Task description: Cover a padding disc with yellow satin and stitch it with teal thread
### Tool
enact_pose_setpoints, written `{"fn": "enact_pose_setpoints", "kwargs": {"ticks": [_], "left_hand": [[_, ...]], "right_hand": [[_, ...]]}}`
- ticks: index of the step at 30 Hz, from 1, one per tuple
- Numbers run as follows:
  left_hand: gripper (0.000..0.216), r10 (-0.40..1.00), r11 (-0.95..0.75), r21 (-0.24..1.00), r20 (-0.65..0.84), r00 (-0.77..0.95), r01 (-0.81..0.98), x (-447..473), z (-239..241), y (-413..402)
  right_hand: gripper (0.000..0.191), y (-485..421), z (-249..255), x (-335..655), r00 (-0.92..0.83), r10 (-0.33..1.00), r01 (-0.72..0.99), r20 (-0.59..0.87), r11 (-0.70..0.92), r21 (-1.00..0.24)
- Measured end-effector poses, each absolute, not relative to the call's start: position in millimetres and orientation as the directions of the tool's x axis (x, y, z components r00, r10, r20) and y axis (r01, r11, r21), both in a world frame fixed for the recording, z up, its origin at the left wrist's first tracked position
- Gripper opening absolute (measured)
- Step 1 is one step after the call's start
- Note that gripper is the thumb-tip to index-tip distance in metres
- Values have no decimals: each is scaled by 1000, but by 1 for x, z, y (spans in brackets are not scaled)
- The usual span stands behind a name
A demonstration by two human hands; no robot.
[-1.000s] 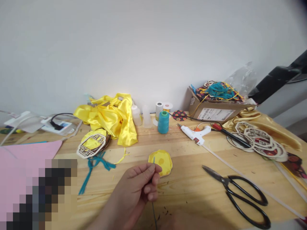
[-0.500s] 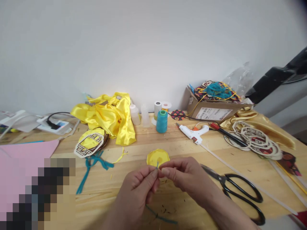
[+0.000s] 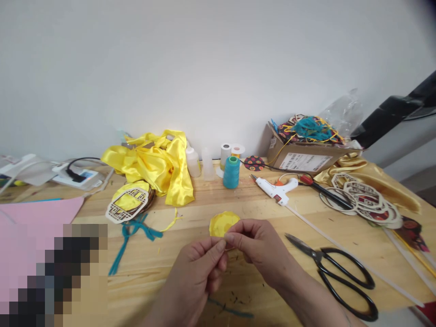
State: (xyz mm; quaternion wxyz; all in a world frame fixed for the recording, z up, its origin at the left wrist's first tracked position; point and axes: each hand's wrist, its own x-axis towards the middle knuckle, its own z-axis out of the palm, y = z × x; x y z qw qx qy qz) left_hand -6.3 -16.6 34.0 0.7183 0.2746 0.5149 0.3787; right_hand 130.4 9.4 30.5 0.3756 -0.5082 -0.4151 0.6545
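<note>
My left hand (image 3: 206, 263) is closed, thumb pressed against the fingers in a pinch on a thin teal thread (image 3: 235, 312), whose length shows below the hand over the table. My right hand (image 3: 257, 243) is also closed, its thumb and fingertips pinched together against the left fingertips where the thread end was showing. The fingers hide that end now. Just beyond the fingertips lies a round yellow fabric disc (image 3: 223, 221), partly covered by the right hand. Black-handled scissors (image 3: 318, 258) rest to the right of my right forearm.
Behind the hands stand a teal thread cone (image 3: 231, 173) and plastic bottles (image 3: 193, 162). Yellow satin (image 3: 160, 163) and a lattice wooden piece (image 3: 127, 203) with a teal tassel (image 3: 124, 250) lie left. Right are a glue gun (image 3: 275, 188), a cardboard box (image 3: 304, 156) and wooden cutouts (image 3: 371, 204).
My right fingers have moved slightly left and closed over the short teal thread end that stood above my left thumb. The left hand has hardly moved.
</note>
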Motion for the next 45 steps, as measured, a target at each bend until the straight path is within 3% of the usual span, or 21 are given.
{"fn": "enact_pose_setpoints", "kwargs": {"ticks": [3, 6, 8, 10, 12, 16, 27, 36, 39, 45], "left_hand": [[27, 824, 566, 773, -539, 175, -287, -6, 34, -15], [28, 824, 564, 771, -550, 137, -294, -8, 34, -14], [26, 821, 564, 765, -559, 115, -311, -9, 33, -13], [22, 822, 559, 758, -559, 108, -336, -11, 33, -12], [21, 822, 556, 751, -561, 101, -357, -12, 32, -11], [19, 818, 556, 741, -569, 87, -376, -12, 30, -10], [16, 841, 516, 775, -539, 44, -364, -13, 29, -10], [20, 877, 464, 860, -479, -27, -210, -13, 24, -12], [23, 880, 455, 871, -471, -55, -186, -14, 23, -11], [14, 892, 422, 879, -446, -70, -221, -14, 34, -10]], "right_hand": [[15, 10, 32, 131, -200, 930, 28, -309, -310, -950], [22, 6, 37, 146, -113, 982, 358, -152, -102, -928], [26, -2, 38, 170, -44, 999, 653, -25, 9, -757], [27, -15, 35, 201, -7, 1000, 873, 24, 18, -487], [26, -30, 26, 236, 16, 1000, 958, 19, -10, -285], [25, -57, 1, 286, 9, 999, 992, -52, -15, -123], [33, -76, -28, 316, 14, 997, 989, -70, -24, -147], [25, -60, 20, 264, -133, 991, 828, 1, 112, -549], [13, -49, 47, 224, -167, 979, 806, -113, 69, -588], [17, -24, 71, 185, -191, 896, 789, -401, -103, -606]]}}
